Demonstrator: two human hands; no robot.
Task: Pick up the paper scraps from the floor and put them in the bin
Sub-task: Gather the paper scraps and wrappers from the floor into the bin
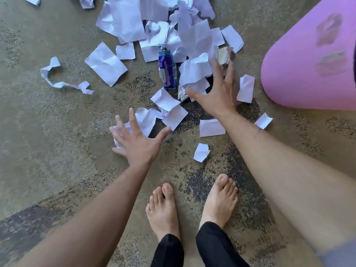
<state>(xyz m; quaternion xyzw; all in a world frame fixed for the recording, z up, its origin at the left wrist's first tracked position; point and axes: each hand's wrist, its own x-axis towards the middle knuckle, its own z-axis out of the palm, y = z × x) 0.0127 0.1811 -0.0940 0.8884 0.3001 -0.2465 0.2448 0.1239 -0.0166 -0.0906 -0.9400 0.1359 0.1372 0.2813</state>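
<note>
White paper scraps (154, 29) are what I look for first, and the head view, the only one I have, shows them spread over the mottled carpet (48, 132), thickest at the top centre and thinning toward the bare feet (190, 205) at the bottom. The pink bin (312, 60) stands at the right edge, just beside the nearest scraps, so the carry is short.

My left hand (137, 143) is spread wide, fingers straight, over a crumpled scrap (148, 120); I cannot tell whether the fingertips press it or hang just above, but nothing is gripped. My right hand (219, 93) is likewise splayed and grasping nothing, over a flat sheet (194, 71) near a silver foil piece (223, 54) and beside a purple wrapper (167, 71).

I judge this to be the gathering step, with most of the work undone. To do it well I would sweep both palms inward and bunch the loose pieces between them, not pinch them one by one. Flat sheets will cling to carpet pile, so I would drag a corner up or crumple the sheet as the fingers close. The small outliers by the right forearm, like the scrap (201, 152) near the toes, I would leave for a later pass. Whether the wrapper and foil count as scraps I cannot say.
</note>
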